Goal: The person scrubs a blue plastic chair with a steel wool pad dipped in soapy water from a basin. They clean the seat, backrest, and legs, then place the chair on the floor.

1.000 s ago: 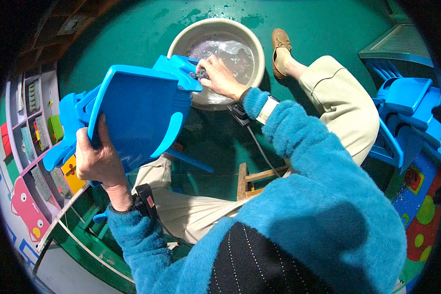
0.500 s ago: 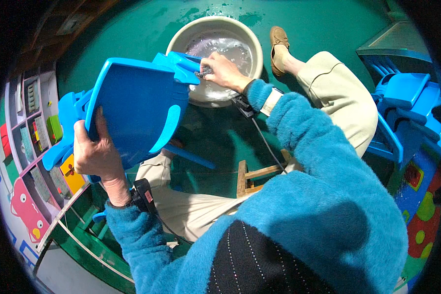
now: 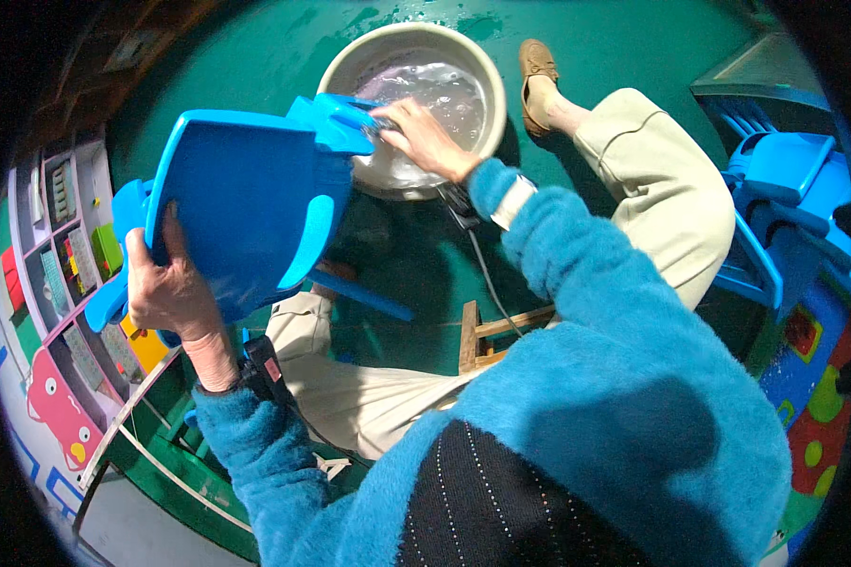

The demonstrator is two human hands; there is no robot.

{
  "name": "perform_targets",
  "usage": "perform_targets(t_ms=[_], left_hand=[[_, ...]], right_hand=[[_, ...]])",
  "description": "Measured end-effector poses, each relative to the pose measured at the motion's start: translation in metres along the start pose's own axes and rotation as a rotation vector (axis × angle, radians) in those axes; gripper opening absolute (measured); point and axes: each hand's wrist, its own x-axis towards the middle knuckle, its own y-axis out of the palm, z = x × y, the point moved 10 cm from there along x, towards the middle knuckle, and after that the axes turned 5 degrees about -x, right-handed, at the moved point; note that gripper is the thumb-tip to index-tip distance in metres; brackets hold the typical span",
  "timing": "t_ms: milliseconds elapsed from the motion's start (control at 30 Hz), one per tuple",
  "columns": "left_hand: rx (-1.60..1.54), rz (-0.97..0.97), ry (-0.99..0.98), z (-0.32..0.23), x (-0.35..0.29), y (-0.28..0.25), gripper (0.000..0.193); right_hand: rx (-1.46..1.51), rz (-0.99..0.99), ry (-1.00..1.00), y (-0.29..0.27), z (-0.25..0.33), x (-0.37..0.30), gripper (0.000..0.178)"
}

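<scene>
A blue plastic child's chair [image 3: 241,203] is tilted up in front of me at the left. My left hand [image 3: 173,288] is closed round its lower left edge, thumb and fingers on either side of the panel. At the chair's far right end, my right hand [image 3: 424,142] presses a grey scouring pad [image 3: 386,124] against the plastic. The pad is mostly hidden under my fingers, which are slightly blurred. Just behind and under that hand stands a round cream basin [image 3: 494,66] with foamy water [image 3: 444,90] in it.
Stacked blue chairs [image 3: 790,170] stand at the right. To the left is a shelf unit [image 3: 66,227] with toys and a pink cartoon figure [image 3: 61,406]. A small wooden stool [image 3: 470,335] is between my legs. The green floor [image 3: 255,66] is wet beyond the basin.
The chair and my left hand have shifted slightly left. My right hand has moved a little left with the scouring pad, staying at the chair's far end.
</scene>
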Motion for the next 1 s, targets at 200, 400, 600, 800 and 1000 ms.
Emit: perform_targets(t_ms=[200, 400, 600, 800, 1000], left_hand=[[0.082, 0.114, -0.115, 0.038, 0.008, 0.031, 0.047], [0.086, 0.121, -0.068, 0.064, 0.043, 0.063, 0.05], [0.05, 0.064, 0.001, 0.069, 0.048, 0.072, 0.05], [0.157, 0.133, 0.014, 0.076, 0.055, 0.088, 0.048], [0.054, 0.147, -0.054, 0.078, 0.051, 0.097, 0.052]], right_hand=[[-0.073, -0.093, -0.055, -0.023, -0.014, -0.05, 0.047], [0.043, 0.049, 0.145, -0.029, -0.04, -0.05, 0.045], [-0.035, 0.163, 0.079, -0.011, -0.022, -0.015, 0.054], [0.007, 0.078, 0.264, -0.025, -0.023, 0.008, 0.063], [-0.194, 0.208, 0.096, -0.018, 0.0, -0.01, 0.077]])
